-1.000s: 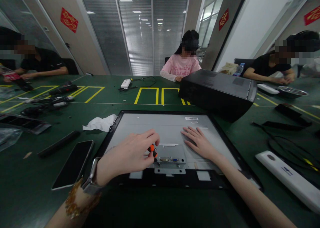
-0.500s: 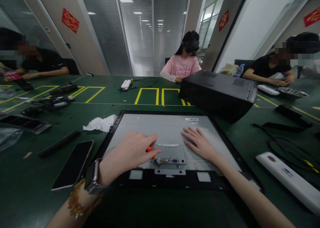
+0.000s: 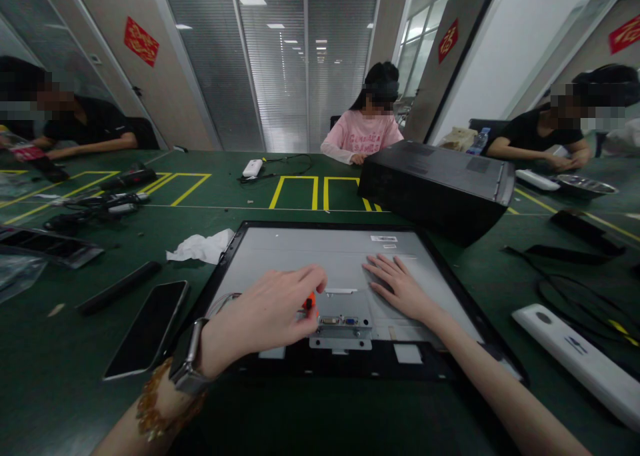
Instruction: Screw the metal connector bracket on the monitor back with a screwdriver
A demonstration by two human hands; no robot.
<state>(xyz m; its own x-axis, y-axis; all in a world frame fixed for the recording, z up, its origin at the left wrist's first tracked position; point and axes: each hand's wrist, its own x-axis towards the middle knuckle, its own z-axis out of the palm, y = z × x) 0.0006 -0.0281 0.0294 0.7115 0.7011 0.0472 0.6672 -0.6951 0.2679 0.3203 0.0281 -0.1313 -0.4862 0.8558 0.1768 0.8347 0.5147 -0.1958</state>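
At lower centre, the left hand (image 3: 273, 303) grips an orange-and-black tool handle (image 3: 310, 301) in its fingers beside the silver metal port box (image 3: 345, 305), while the right hand (image 3: 397, 288) lies flat, fingers spread, on the black-framed grey metal panel (image 3: 305, 249), where even pressure should best prevent slipping.

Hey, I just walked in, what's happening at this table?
Someone is handling a flat panel lying on the green table. Their left grip pinches a partly hidden orange-and-black item beside the metal connector box; their right grip lies spread on the panel's grey back. A large black housing sits beyond it; a phone lies at left.
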